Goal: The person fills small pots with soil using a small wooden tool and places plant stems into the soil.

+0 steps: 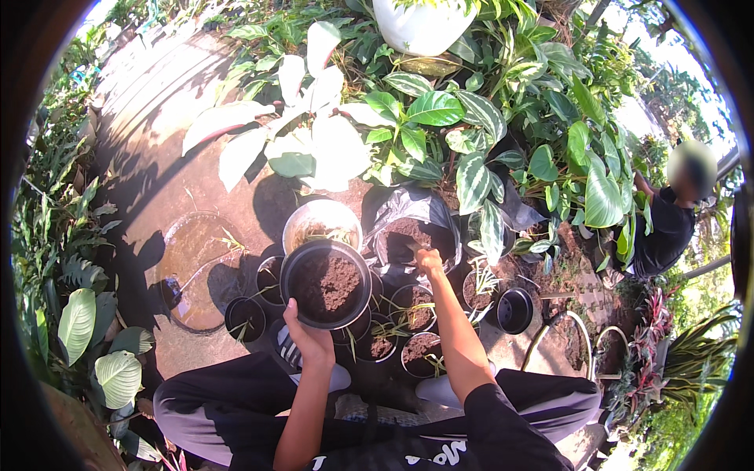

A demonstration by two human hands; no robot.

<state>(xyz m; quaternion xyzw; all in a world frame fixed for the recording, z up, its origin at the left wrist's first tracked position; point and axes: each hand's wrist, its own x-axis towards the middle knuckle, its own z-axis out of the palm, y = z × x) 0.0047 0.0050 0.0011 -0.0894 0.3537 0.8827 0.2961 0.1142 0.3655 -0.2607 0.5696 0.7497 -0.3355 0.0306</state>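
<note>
My left hand [309,330] grips a black round pot [326,284] partly filled with dark crumbly soil, held up in front of a white container [320,216]. My right hand [425,257] reaches into an open grey-black plastic bag of soil [397,208], its fingers curled; whatever they hold is hard to make out against the soil. Several black pots [412,310] with soil and small narrow-leaved plants stand below and around my hands, between my bent legs and the bag.
Dense leafy plants [440,110] and a white planter [416,20] fill the back; more foliage [75,330] borders the left. A shallow round water-filled dish [188,290] lies left. An empty black pot [514,310] and hose [554,322] are right. A person in black [664,235] sits beyond.
</note>
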